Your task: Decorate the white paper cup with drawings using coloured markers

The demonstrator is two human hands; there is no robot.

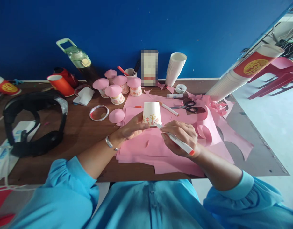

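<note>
My left hand [134, 127] grips a white paper cup [151, 109], upside down, by its lower left side. Red and yellow flower drawings run along the cup's lower part. In my right hand [181, 136] is a white marker [182, 144] with a red end, its tip touching or very near the drawings. Pink paper sheets [137, 149] lie beneath both hands. Another marker [169, 108] with orange ends rests on the paper behind the cup. Beside it are black-handled scissors [190, 107]. A loose pink paper cone [117, 116] sits to the left.
Several decorated cups with pink cone tops [113, 92] stand at the back left. A tall stack of cups [176, 68] and a phone-like upright object [149, 66] stand by the wall. Tape rolls [99, 113], a bottle [81, 58] and a black headset-like band [35, 124] occupy the left.
</note>
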